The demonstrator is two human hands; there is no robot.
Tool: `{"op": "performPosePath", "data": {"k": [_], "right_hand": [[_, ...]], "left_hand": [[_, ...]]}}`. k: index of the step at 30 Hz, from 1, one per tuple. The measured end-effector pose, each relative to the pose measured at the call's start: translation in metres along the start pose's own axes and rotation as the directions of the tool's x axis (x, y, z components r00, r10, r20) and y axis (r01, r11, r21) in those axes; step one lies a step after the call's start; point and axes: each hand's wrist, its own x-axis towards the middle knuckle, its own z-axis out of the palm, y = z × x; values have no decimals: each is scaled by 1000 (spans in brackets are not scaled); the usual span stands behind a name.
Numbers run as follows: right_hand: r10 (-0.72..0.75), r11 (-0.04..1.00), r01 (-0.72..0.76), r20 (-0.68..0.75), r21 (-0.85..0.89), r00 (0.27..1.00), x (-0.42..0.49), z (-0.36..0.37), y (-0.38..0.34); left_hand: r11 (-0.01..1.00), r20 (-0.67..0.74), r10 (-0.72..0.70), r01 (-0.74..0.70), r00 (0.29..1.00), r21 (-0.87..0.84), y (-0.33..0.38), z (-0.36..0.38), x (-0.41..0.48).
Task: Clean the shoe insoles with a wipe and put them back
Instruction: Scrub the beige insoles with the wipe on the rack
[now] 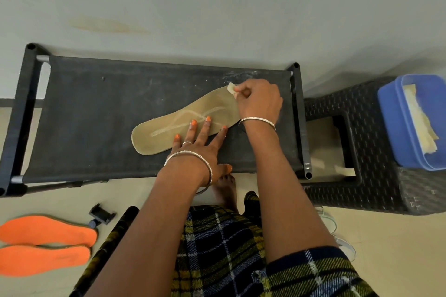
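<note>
A tan insole [169, 128] with a pale wavy line lies flat on the black fabric shelf [96, 116], heel end to the right. My left hand [200, 144] presses on its middle with straight, spread fingers. My right hand [258, 101] pinches a small pale wipe [231, 88] against the insole's right end. Two orange insoles [45, 243] lie side by side on the floor at the lower left.
A dark woven stool [376, 188] stands to the right of the shelf, with a blue tub [395, 123] of pale wipes on it. A small black clip-like part [101, 214] lies on the floor. A white shoe [337, 231] shows beside my right arm.
</note>
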Motion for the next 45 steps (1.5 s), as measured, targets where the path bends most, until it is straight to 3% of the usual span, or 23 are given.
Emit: {"op": "performPosePath", "data": {"k": [5, 8, 12, 16, 19, 25, 27, 32, 37, 39, 45], "right_hand": [[-114, 993, 110, 148, 33, 982, -6, 10, -14], [-29, 998, 30, 29, -48, 999, 1, -1, 0], [41, 999, -40, -82, 18, 996, 5, -4, 14], [-122, 990, 114, 97, 84, 988, -2, 7, -5], [-175, 985, 171, 190, 34, 966, -2, 10, -9], [5, 999, -7, -67, -33, 998, 6, -2, 15], [6, 1000, -6, -48, 5, 999, 6, 3, 8], [-184, 983, 181, 147, 31, 972, -3, 12, -11], [-30, 999, 29, -41, -27, 999, 7, -6, 16], [-14, 1000, 14, -55, -11, 998, 8, -5, 19], [-175, 984, 167, 198, 58, 964, -1, 17, -10]], "left_hand": [[1000, -10, 6, -6, 1000, -2, 0, 0, 1], [1000, -6, 10, -10, 1000, -2, -1, -1, 0], [1000, 4, 6, -6, 1000, 11, -1, -2, -1], [1000, -1, 2, -2, 1000, 4, -1, -1, -1], [1000, 1, 6, -6, 1000, 4, -1, -1, -1], [1000, -2, -4, 4, 1000, -2, -2, -2, -3], [1000, 0, -7, 7, 1000, -3, -1, -2, -3], [1000, -9, -9, 9, 1000, -4, -1, 0, -2], [1000, -5, -15, 15, 1000, 2, -3, -1, -3], [999, 7, -32, 32, 999, 2, -3, -1, -4], [996, 26, -83, 82, 996, 18, -2, 5, -5]]}}
